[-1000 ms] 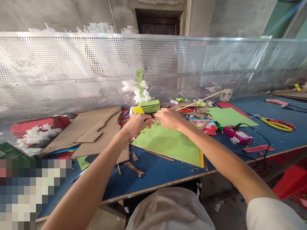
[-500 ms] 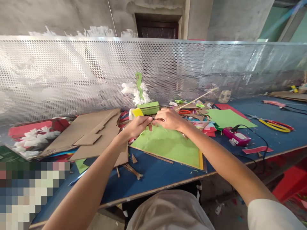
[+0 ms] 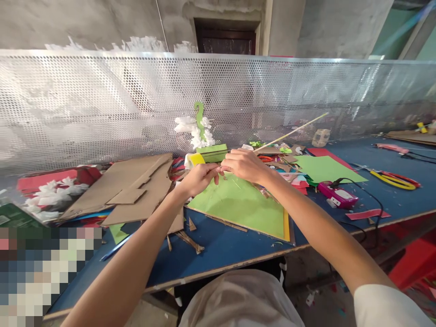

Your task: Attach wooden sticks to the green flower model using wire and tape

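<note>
A long, thin pale stick (image 3: 291, 132), likely bamboo, slants up and to the right from my hands. My right hand (image 3: 243, 164) is closed around its lower part, knuckles up. Against it, the fingertips of my left hand (image 3: 201, 178) are pinched where the stick's lower end appears to run; that end is hidden by the fingers. Both hands hover over a light green sheet (image 3: 241, 206) with a yellow strip along its right edge. Just behind my left hand lies a yellow tape roll (image 3: 196, 159).
Cardboard pieces (image 3: 136, 181) lie left, near white ruffled paper (image 3: 57, 193). A green curl with white tufts (image 3: 200, 125) stands behind. Rightward are a green sheet (image 3: 327, 168), a magenta device (image 3: 338, 194) with a black cord, and yellow-and-red pliers (image 3: 391, 179). A perforated metal panel (image 3: 136, 100) borders the back.
The stick's far tip has moved up and to the right, and more of its length shows beyond my right hand. Both hands have shifted slightly right, still together.
</note>
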Available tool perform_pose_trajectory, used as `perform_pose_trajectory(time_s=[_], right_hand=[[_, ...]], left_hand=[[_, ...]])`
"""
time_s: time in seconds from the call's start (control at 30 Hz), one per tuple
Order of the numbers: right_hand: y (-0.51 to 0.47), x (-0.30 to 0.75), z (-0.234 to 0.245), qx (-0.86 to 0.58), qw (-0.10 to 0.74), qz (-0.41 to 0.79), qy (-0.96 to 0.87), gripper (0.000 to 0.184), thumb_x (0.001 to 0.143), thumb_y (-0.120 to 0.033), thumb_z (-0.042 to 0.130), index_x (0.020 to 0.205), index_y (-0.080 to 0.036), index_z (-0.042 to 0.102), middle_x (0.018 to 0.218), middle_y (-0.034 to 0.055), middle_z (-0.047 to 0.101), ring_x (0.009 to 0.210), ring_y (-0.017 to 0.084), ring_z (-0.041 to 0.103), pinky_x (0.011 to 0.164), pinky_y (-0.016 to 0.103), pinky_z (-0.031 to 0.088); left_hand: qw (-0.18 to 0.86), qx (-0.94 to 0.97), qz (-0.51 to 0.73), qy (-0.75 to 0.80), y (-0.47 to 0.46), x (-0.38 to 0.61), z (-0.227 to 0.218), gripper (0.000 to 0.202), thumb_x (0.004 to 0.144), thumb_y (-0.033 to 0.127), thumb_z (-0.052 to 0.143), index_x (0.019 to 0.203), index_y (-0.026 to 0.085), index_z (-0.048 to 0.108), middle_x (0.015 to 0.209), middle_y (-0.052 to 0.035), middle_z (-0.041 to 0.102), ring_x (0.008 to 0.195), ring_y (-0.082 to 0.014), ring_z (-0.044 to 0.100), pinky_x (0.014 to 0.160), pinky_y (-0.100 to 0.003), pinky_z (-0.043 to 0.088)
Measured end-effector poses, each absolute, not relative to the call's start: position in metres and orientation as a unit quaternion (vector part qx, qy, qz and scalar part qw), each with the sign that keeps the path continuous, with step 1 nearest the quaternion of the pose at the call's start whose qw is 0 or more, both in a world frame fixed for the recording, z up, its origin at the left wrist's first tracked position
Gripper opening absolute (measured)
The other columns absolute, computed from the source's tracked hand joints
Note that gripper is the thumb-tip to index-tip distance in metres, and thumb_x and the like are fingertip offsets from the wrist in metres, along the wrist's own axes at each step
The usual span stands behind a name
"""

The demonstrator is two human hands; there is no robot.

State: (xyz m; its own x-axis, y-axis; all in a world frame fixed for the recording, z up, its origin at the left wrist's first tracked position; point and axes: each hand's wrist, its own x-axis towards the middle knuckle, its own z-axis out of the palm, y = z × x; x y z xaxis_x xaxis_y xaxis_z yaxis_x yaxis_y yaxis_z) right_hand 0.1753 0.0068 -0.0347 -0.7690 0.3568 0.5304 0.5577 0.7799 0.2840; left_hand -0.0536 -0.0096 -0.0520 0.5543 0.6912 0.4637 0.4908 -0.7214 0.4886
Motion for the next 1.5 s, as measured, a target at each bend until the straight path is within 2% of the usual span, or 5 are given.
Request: perform_pose_trajectory(time_s=[0.23, 0.57, 0.77, 1.23, 1.5], right_hand=[[0.003, 0.176, -0.027, -0.244, 0.282, -0.183, -0.91, 0.03, 0.109, -0.022, 0.039, 0.09, -0.02, 0.063, 0.088, 0.0076, 0.063, 0.088, 0.021, 0.054, 0.081, 0.034, 0.037], [-0.037, 0.177, 0.066, -0.135, 0.551, -0.029, -0.823, 0.053, 0.1, -0.063, 0.056, 0.067, -0.022, 0.046, 0.063, -0.0037, 0.039, 0.064, 0.011, 0.046, 0.062, 0.027, 0.038], [-0.019, 0.185, 0.108, -0.054, 0.728, 0.072, -0.68, 0.062, 0.095, -0.072, 0.055, 0.07, -0.026, 0.024, 0.064, -0.0064, 0.021, 0.05, 0.008, 0.032, 0.049, 0.025, 0.03], [0.028, 0.306, 0.086, -0.174, 0.755, 0.255, -0.578, 0.052, 0.095, -0.057, 0.062, 0.06, -0.032, 0.032, 0.052, -0.0096, 0.002, 0.045, 0.014, 0.015, 0.045, 0.037, 0.021], [0.069, 0.37, 0.071, 0.025, 0.83, 0.52, -0.203, 0.036, 0.106, -0.043, 0.056, 0.073, -0.028, 0.056, 0.049, -0.0112, 0.033, 0.035, 0.007, 0.021, 0.035, 0.027, 0.03]], left_hand=[[0.207, 0.867, 0.346, 0.294, -0.008, -0.054, -0.055, 0.057, 0.107, 0.057, 0.039, 0.099, 0.013, 0.073, 0.064, 0.0004, 0.054, 0.056, -0.0112, 0.045, 0.059, -0.025, 0.04], [0.186, 0.803, 0.471, 0.314, -0.012, -0.057, -0.051, 0.063, 0.103, 0.072, 0.036, 0.096, 0.017, 0.067, 0.061, 0.0015, 0.042, 0.055, -0.0131, 0.038, 0.053, -0.027, 0.031], [0.126, 0.801, 0.47, 0.347, -0.005, -0.06, -0.052, 0.044, 0.106, 0.058, 0.04, 0.115, 0.02, 0.06, 0.062, 0.0053, 0.042, 0.053, -0.0127, 0.038, 0.056, -0.025, 0.031], [-0.007, 0.839, 0.267, 0.474, 0.033, -0.087, -0.078, 0.052, 0.098, 0.055, 0.056, 0.134, 0.018, 0.062, 0.074, -0.0054, 0.069, 0.068, -0.022, 0.065, 0.061, -0.027, 0.038], [0.175, 0.884, 0.167, 0.4, 0.031, -0.097, -0.07, 0.047, 0.098, 0.054, 0.051, 0.093, 0.015, 0.075, 0.078, -0.0061, 0.069, 0.066, -0.0152, 0.059, 0.062, -0.024, 0.042]])
